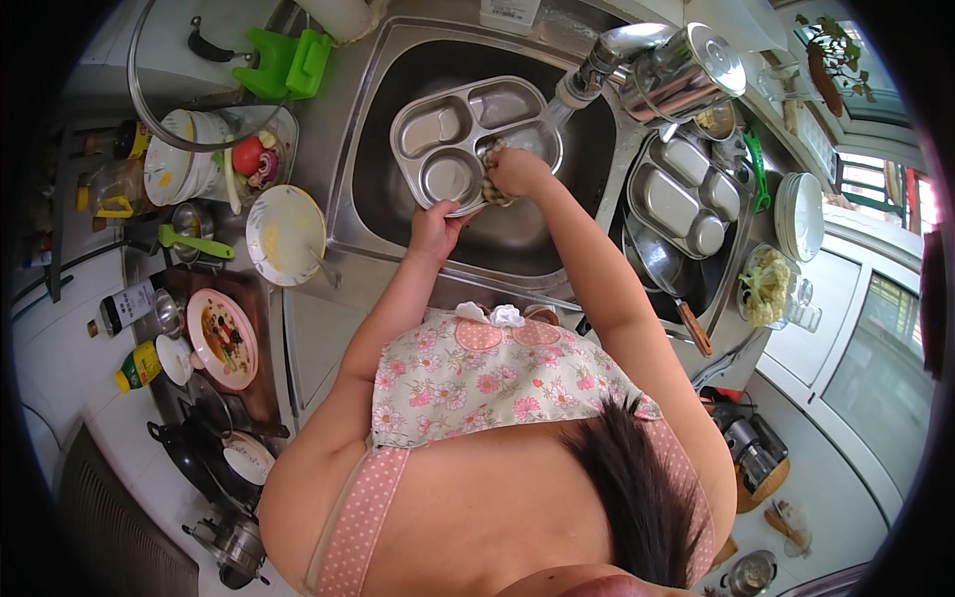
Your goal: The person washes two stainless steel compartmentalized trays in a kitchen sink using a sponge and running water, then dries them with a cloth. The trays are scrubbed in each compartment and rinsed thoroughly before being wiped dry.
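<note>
A stainless steel compartment tray is held tilted over the left sink basin. My left hand grips the tray's near edge, thumb on the rim. My right hand is closed on a checked cloth, pressed against the tray near its round compartment. Water runs from the faucet onto the tray's right part. The cloth is partly hidden under my right hand.
Another compartment tray and a wooden-handled pan lie in the right basin. A patterned plate with a spoon sits left of the sink. A steel pot stands beyond the faucet. Cauliflower is at the right.
</note>
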The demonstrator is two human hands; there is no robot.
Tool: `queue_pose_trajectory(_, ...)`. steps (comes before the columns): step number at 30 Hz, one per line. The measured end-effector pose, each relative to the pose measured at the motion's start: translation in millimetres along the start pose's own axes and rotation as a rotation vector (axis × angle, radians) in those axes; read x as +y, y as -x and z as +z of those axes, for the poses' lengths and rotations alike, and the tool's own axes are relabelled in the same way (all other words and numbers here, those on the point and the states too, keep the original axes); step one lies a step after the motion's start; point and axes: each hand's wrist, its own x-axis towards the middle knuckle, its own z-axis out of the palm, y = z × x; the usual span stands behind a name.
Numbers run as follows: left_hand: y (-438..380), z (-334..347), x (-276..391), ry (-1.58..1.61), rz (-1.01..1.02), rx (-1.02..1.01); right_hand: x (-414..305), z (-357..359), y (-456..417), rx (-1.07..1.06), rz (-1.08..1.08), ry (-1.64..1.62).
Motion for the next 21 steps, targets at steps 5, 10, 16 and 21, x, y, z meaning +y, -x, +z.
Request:
queue_pose_trajectory(5,-15,11,-7,0.073,0.036,-0.088,-5,-17,21,0.257,0.294,0.162)
queue_pose_trajectory(10,-21,7,-13,0.029,-0.020,-0.136,48,-7,4,0.575,0.414,0.324)
queue_pose_trajectory(16,-34,1,-16,0.011,-0.053,-0.153,48,8,-3,0.770,0.283,0.309)
queue_pose_trajectory(21,-37,0,-13,0.021,-0.035,-0.110,36,14,-10,0.768,0.218,-0.157)
